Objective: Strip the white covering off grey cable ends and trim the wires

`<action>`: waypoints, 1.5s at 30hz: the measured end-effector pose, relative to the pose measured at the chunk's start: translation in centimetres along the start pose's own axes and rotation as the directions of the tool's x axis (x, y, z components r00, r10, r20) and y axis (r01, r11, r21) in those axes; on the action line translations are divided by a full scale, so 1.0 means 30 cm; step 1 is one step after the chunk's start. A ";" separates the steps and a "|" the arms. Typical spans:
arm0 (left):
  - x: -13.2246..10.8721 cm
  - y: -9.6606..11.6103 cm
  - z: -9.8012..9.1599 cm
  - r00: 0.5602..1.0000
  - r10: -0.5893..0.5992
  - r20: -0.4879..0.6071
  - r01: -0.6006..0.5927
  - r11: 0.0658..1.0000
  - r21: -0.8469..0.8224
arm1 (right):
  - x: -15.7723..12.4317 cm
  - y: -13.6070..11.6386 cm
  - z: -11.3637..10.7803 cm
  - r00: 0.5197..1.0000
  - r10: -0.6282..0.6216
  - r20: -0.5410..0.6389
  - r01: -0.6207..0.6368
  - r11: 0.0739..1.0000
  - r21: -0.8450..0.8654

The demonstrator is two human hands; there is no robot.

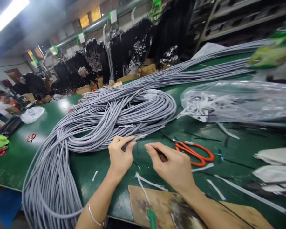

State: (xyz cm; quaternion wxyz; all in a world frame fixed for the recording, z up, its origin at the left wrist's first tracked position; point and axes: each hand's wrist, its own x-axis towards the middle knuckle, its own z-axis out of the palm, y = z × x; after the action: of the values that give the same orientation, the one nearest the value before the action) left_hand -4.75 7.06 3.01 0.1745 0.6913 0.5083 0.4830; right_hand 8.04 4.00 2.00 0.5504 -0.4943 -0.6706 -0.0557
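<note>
My left hand [119, 156] pinches the end of a grey cable [135, 138] between thumb and fingers, just in front of a large coil of grey cables [114, 117] on the green table [16, 152]. My right hand [173, 167] is closed beside it, fingertips near the cable tip, gripping a thin dark strand I cannot make out. Orange-handled scissors [195, 154] lie just right of my right hand.
A clear plastic bag of white strips [238, 101] lies at the right. White strips [250, 194] are scattered on the table. A worn wooden board [171, 210] sits at the near edge. More scissors [30, 137] lie far left. A person [2, 103] sits at the far left.
</note>
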 end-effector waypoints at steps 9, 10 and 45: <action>-0.043 0.000 0.027 0.987 -0.131 0.092 0.154 0.938 -0.310 | 0.005 0.011 0.008 0.999 0.031 -0.025 -0.032 0.999 -0.027; -0.043 0.001 0.027 0.986 -0.131 0.100 0.157 0.933 -0.324 | 0.004 0.009 0.007 0.999 0.038 -0.018 -0.038 0.999 -0.018; -0.051 -0.004 0.021 0.953 -0.134 0.272 0.198 0.955 -0.223 | 0.002 0.017 0.010 0.998 -0.004 -0.057 0.002 0.999 -0.037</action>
State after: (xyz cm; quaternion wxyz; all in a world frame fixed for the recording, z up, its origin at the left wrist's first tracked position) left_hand -4.32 5.93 1.87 0.3632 0.6747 0.4742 0.4336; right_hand 8.22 4.49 1.70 0.5600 -0.5016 -0.6541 -0.0832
